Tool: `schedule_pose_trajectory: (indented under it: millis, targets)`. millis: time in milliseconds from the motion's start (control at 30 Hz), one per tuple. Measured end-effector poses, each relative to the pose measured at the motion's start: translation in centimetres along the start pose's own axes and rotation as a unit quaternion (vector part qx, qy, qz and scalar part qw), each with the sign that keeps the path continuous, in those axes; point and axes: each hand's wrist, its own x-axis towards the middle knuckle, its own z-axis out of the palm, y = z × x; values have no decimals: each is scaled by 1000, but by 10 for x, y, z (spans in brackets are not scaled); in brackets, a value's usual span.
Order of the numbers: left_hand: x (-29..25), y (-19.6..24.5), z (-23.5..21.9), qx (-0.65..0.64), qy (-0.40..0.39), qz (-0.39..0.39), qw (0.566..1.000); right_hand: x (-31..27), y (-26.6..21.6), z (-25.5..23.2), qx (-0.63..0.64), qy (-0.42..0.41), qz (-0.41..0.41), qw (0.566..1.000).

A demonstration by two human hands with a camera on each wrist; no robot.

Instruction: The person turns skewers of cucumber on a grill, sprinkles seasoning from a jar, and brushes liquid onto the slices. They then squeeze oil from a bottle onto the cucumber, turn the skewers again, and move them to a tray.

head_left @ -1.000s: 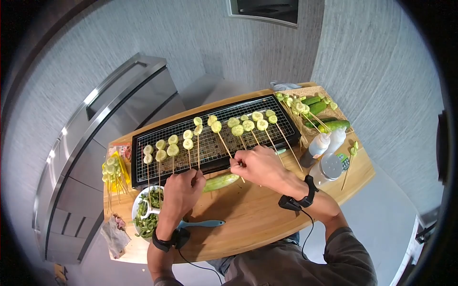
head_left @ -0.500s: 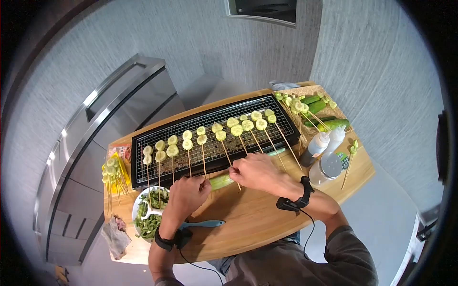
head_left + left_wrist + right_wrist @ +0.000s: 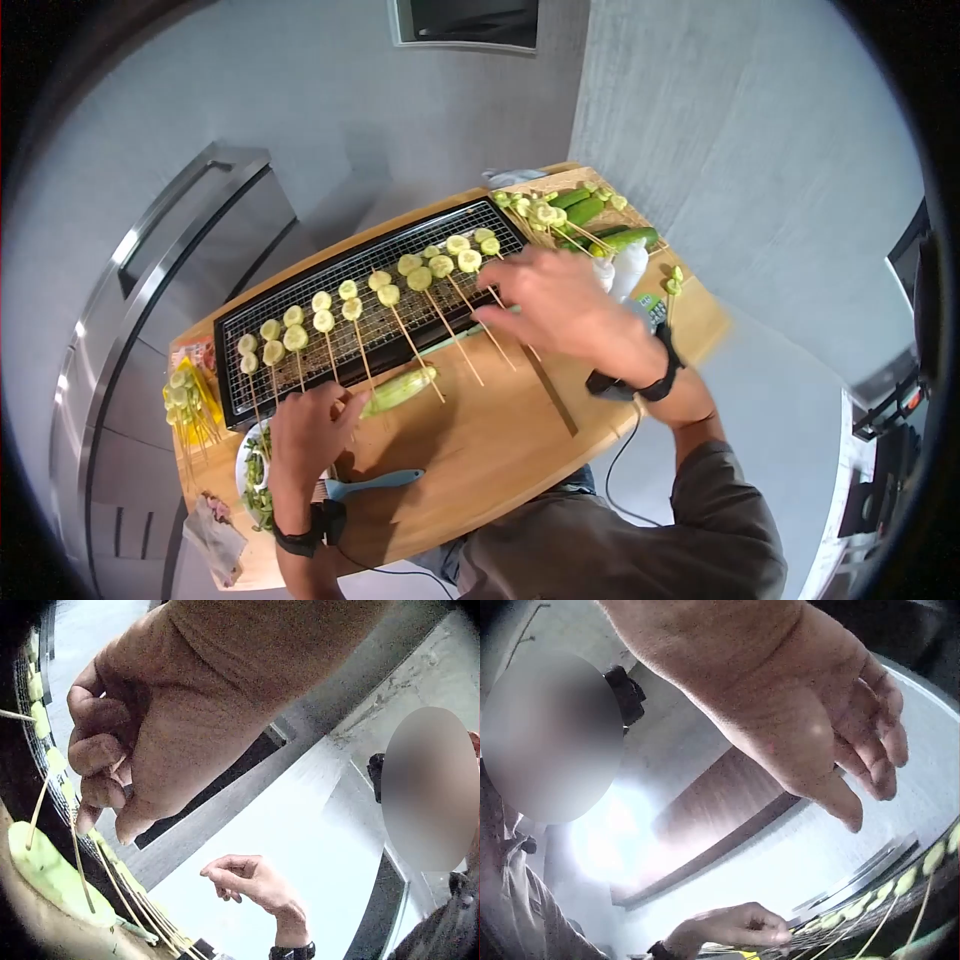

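Note:
Skewers of cucumber slices (image 3: 389, 295) lie side by side across a black grill (image 3: 228, 390) with a wire mesh, their sticks pointing toward the person. My right hand (image 3: 560, 300), fingers apart and relaxed, hovers over the sticks at the grill's right end; the right wrist view shows nothing in its palm. Low at the grill's front left is my left hand (image 3: 308, 430), its fingers loosely curled over the stick ends. In the left wrist view the left fingers (image 3: 101, 754) hold nothing. A pale, peeled cucumber (image 3: 400, 390) lies on the table between the hands.
A blue-handled brush (image 3: 375, 483) and a white bowl (image 3: 243, 460) of greens are near the left hand. More skewers fill a yellow tray (image 3: 212, 400). At right stand squeeze bottles (image 3: 630, 268), with whole cucumbers (image 3: 585, 210) on a board behind.
The camera view has turned right. My right hand has left a skewer's stick, opened and moved to the grill's right end. My left fingers have loosened; two middle skewers now lie straighter.

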Motion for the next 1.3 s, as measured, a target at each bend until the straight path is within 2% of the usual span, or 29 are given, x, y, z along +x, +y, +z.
schedule_pose_trajectory:
  millis: [67,200,233,300,333,400,433,500,533,600,667,767,833,867,933,967,1000,1033,1067,1133,1167,1233,1300]
  targets:
    - [-4,0,-4,25,43,19,999,0,21,-15,-61,2,-17,998]
    - [-6,-3,-8,17,40,11,999,-3,62,-31,-203,-19,-78,976]
    - [-7,0,-11,15,33,9,999,2,67,-30,-206,-19,-83,975]
    - [-9,-3,-9,8,45,20,999,11,73,-25,-256,-250,-18,933]
    - [-9,-4,-9,4,53,35,998,14,72,-21,-260,-248,-21,933]
    - [-11,-4,-11,3,58,45,997,19,66,-11,-328,-368,-23,870]
    - [-12,-4,-13,3,58,56,997,20,63,-5,-331,-364,-26,870]
    - [-15,-4,-15,-5,62,63,996,22,59,9,-378,-419,-14,826]
    - [-17,-5,-16,-13,61,71,996,23,60,17,-381,-416,-18,825]
    - [-20,-4,-21,-14,61,66,996,24,64,29,-409,-448,-43,794]
    - [-23,-4,-25,-18,54,74,996,26,70,34,-420,-438,-62,793]
    - [-25,-7,-26,-34,54,81,995,35,57,5,-403,-432,-60,805]
    - [-25,-6,-26,-54,56,92,993,41,57,-18,-364,-366,-82,853]
    - [-25,-3,-27,-58,45,101,992,44,50,-33,-368,-368,-83,850]
    - [-24,0,-24,-68,36,109,991,48,30,-66,-365,-294,-99,878]
    - [-22,0,-20,-71,34,137,987,49,20,-79,-369,-295,-101,876]
    - [-21,1,-17,-73,32,165,983,50,10,-91,-361,-259,-148,883]
    - [-20,4,-16,-75,37,162,983,53,-1,-101,-352,-222,-195,888]
    - [-20,10,-16,-89,36,178,979,56,-15,-108,-355,-221,-201,886]
    - [-19,19,-16,-102,41,187,976,60,-48,-111,-374,-192,-304,855]
    - [-18,22,-15,-131,40,193,972,61,-61,-110,-376,-189,-312,852]
    - [-14,21,-10,-177,48,220,958,60,-86,-105,-307,-144,-413,845]
    - [-13,22,-6,-199,62,234,950,59,-105,-97,-270,-106,-464,837]
